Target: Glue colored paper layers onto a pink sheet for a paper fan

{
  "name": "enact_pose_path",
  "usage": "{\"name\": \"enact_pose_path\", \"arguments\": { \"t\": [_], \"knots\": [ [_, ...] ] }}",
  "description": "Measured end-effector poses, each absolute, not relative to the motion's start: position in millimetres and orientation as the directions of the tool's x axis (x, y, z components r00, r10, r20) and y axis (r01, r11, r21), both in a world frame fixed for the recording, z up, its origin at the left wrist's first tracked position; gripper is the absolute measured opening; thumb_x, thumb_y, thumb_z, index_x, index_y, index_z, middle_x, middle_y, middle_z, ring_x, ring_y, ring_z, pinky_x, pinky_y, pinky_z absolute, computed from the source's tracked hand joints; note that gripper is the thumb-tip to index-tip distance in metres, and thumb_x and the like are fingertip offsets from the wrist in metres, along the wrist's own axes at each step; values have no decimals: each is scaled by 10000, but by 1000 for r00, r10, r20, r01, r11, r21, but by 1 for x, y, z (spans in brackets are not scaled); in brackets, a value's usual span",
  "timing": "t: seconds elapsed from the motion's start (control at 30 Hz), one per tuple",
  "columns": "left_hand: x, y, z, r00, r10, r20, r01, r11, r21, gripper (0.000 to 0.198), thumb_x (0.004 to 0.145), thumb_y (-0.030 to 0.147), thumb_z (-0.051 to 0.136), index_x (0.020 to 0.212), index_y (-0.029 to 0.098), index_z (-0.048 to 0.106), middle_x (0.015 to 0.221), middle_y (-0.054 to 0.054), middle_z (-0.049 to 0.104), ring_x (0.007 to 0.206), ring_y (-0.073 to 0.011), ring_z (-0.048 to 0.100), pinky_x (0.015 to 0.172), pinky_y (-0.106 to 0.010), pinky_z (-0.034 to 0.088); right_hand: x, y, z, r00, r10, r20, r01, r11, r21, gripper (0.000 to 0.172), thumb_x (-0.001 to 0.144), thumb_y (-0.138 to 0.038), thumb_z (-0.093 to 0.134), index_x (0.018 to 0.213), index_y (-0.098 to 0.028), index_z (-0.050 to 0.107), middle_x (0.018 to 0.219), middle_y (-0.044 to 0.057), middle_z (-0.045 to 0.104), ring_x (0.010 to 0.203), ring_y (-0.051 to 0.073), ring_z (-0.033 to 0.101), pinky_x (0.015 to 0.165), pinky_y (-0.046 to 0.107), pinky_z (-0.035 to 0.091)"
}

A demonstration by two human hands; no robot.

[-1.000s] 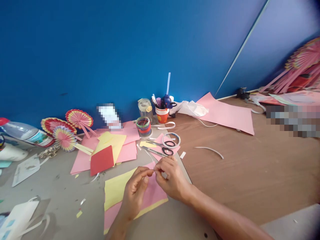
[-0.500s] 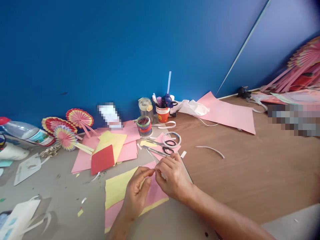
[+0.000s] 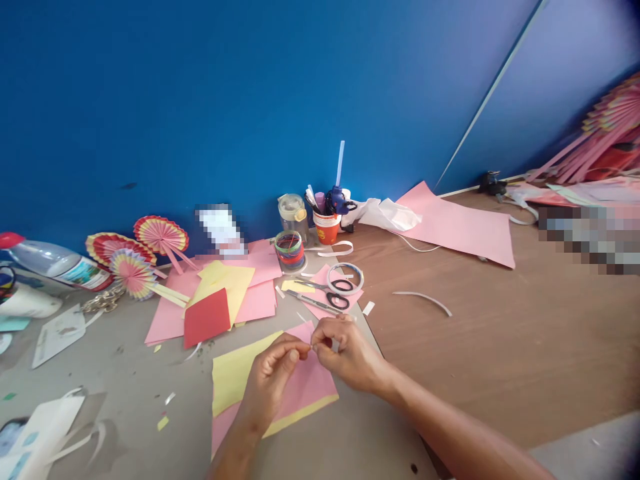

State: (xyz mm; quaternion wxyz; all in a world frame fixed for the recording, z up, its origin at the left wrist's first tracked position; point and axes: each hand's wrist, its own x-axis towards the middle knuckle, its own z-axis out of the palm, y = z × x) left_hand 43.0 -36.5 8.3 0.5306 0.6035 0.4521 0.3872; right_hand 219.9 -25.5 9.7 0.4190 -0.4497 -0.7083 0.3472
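My left hand [image 3: 274, 375] and my right hand [image 3: 350, 355] meet over a pink sheet [image 3: 316, 381] with a yellow paper [image 3: 233, 377] on its left part. Both hands are closed in a pinch, fingertips almost touching. A tiny pale bit seems to lie between them, too small to name. Just beyond my right hand are black-handled scissors [image 3: 338, 301], a roll of tape [image 3: 359, 280] and a slim metal cutter [image 3: 305, 301]. They rest on a small pink paper [image 3: 356, 299].
Pink sheets [image 3: 260, 303], a red square [image 3: 206, 319] and paper fans [image 3: 161, 233] lie at the left. Behind stand a cup of pens [image 3: 327, 229] and a jar of rubber bands [image 3: 289, 250]. A bottle [image 3: 50, 260] leans at far left. A curved white strip [image 3: 425, 297] lies right.
My right hand has turned slightly and its fingers have drawn into a tighter pinch beside the left fingertips. The left hand stays nearly in place; the view has shifted slightly.
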Motion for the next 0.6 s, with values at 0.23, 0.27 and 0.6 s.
{"name": "enact_pose_path", "arguments": {
  "t": [0.23,0.27,0.6],
  "knots": [
    [47,-36,8,240,971,5,141,-40,989,207,813,368,638,802,166,682,785,-43,596,742,-153,554,675,-261,453,220,-26,9,-265,941,211,343,296,-891,185,691,-30,524,594,-186,503,596,-68,574,570,95,477,676,270,354],
    [47,-36,8,230,973,4,150,-40,988,207,810,366,639,793,163,677,781,-44,598,737,-152,553,671,-259,454,219,-27,9,-269,937,221,357,310,-881,185,688,-26,522,599,-188,505,599,-68,575,572,96,478,679,271,355],
    [57,-40,5,164,982,90,321,-139,937,130,811,197,538,685,177,559,695,-6,531,666,-126,525,624,-229,437,214,-29,2,-298,868,397,483,496,-722,153,680,-47,479,624,-189,470,594,-55,514,569,99,468,673,293,276]
  ]
}}
